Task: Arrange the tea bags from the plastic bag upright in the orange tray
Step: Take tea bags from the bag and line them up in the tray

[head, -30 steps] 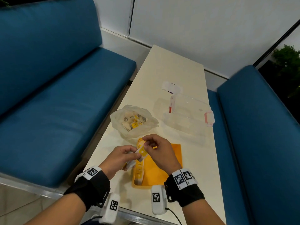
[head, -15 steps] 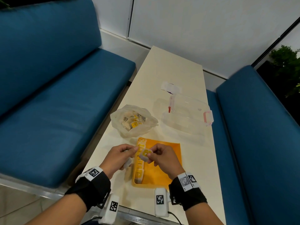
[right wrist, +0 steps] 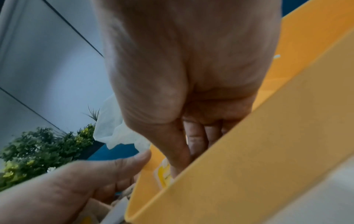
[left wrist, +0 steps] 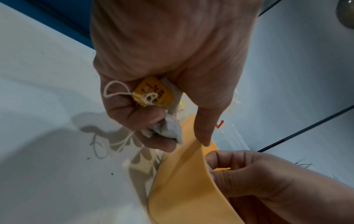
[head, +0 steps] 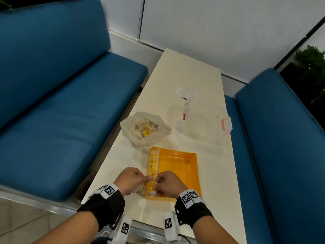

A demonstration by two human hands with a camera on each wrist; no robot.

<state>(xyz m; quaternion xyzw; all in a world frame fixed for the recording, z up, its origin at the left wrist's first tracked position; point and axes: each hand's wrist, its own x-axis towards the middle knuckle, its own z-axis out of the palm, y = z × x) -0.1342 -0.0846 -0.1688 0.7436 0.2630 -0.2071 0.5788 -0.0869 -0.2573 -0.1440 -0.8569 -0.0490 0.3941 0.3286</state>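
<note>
The orange tray (head: 182, 166) lies on the table in front of me, with a row of upright tea bags (head: 153, 164) along its left wall. My right hand (head: 159, 184) reaches into the tray's near left corner and pinches a tea bag (right wrist: 163, 171) with a yellow tag at the near end of that row. My left hand (head: 140, 182) is just outside the left wall. Its curled fingers grip spare tea bags (left wrist: 162, 128) with a yellow tag (left wrist: 153, 92), and its forefinger touches the tray rim (left wrist: 193, 151). The plastic bag (head: 146, 129) with several tea bags lies open beyond the tray.
A clear lidded box (head: 204, 124) with pink latches stands at the right, behind the tray, with a small white packet (head: 186, 93) beyond it. Blue benches (head: 70, 111) flank the narrow table (head: 190, 71). The table's near edge lies just behind my wrists.
Both hands have come down and toward me, from above the middle of the tray to its near left corner. The right hand's tea bag now sits down inside the tray.
</note>
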